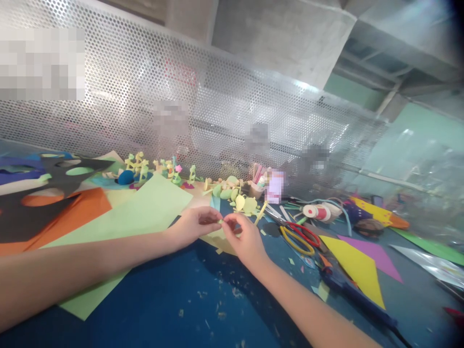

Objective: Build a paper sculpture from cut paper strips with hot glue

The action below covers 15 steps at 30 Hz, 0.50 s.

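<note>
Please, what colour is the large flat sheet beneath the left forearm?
The large flat sheet is pale green, seen best in the head view.

Surface finishes: metal, plastic and paper-like sheet
Perforated screen (119, 87): metallic in look, semi-gloss; worktop (174, 309): smooth, low sheen, flecked; light green sheet (145, 208) and black sheet (14, 217): paper-like, matt, smooth; yellow sheet (357, 266): likewise matt; scissor blades (276, 216): bare metal, polished; red scissor handle (314, 231): smooth plastic; corded tool (357, 296): dark plastic body, low gloss; transparent film (431, 265): plastic in look, high gloss; green piece (220, 221): too small for finish to be determined.
</note>
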Motion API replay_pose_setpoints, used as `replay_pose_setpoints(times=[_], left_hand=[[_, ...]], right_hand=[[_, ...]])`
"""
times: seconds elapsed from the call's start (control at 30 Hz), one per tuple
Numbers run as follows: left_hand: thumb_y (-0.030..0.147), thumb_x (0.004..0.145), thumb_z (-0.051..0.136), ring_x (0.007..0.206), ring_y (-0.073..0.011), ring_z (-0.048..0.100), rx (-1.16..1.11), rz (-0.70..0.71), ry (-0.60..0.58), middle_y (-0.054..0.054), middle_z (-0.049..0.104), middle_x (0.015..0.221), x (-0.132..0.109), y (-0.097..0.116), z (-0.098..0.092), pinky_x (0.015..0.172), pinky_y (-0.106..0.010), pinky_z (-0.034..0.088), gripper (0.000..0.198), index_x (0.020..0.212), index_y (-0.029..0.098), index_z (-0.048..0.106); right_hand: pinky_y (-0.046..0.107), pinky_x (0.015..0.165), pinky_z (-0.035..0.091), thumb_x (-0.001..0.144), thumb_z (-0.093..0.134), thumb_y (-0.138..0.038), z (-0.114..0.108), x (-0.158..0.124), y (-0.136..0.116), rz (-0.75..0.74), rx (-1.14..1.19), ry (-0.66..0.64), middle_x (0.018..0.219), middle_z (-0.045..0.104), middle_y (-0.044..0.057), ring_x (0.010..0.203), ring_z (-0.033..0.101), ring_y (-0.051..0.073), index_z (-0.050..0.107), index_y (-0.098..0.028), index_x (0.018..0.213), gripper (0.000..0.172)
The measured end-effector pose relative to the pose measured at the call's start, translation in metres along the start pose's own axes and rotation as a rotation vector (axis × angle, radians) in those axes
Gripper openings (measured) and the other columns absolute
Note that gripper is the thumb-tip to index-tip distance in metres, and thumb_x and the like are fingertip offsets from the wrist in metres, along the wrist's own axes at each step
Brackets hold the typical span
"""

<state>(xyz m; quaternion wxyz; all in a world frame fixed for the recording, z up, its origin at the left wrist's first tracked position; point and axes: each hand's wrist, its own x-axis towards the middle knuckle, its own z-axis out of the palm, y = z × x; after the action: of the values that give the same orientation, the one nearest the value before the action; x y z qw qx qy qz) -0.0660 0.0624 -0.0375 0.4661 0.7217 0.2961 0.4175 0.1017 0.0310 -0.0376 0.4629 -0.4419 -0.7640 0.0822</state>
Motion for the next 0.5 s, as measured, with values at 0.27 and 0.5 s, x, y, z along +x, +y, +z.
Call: replay_pose_setpoints(times=[0.27,0.5], left_hand=[[0.037,0.078,0.054,0.084,-0.0192,0.062,0.135,-0.058,0.114,-0.005,0.067,0.087,0.000,0.000,-0.002,0.080,-0.032,0.047,0.025,0.091,0.017,0.062],[0.033,0.077,0.052,0.087,-0.0195,0.062,0.475,-0.019,-0.023,-0.002,0.068,0.094,-0.006,-0.003,-0.001,0.080,-0.028,0.046,0.023,0.091,0.023,0.067]], right_hand=[[0.026,0.059,0.051,0.076,0.054,-0.032,-0.052,0.036,-0.017,0.152,0.041,0.048,0.070,0.064,0.002,0.061,0.060,0.014,0.060,-0.017,0.076,0.016],[0.027,0.068,0.053,0.070,0.062,-0.030,-0.125,0.064,0.003,0.539,0.072,-0.094,0.071,0.068,0.006,0.067,0.065,0.015,0.062,-0.016,0.076,0.015]])
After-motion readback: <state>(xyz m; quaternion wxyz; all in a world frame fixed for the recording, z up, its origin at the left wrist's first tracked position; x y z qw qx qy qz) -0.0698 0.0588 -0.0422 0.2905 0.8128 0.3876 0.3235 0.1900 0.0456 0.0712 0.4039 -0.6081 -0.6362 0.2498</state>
